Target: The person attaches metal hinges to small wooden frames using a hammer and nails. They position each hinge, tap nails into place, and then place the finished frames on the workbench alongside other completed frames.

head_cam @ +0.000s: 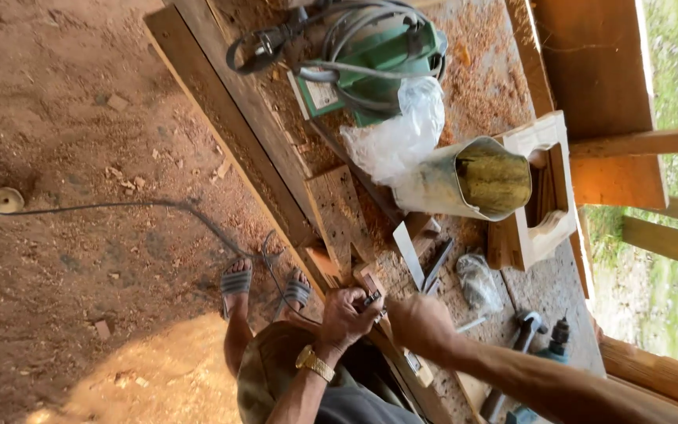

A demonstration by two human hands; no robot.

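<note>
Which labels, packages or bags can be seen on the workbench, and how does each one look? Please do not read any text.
Label: small white rectangle on the green power tool, top of the bench.
Plastic bag: clear, crumpled, below the tool.
Second clear bag: small, near the hands.
No signs or screens.

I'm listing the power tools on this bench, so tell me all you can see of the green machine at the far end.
The green power tool lies on the sawdust-strewn wooden workbench, at its far end. Its body looks like green plastic with a pale label on one side. A grey cable is coiled loosely over it, the plug end hanging toward the bench edge. A crumpled clear plastic bag rests against its near side. No hand touches it.
</note>
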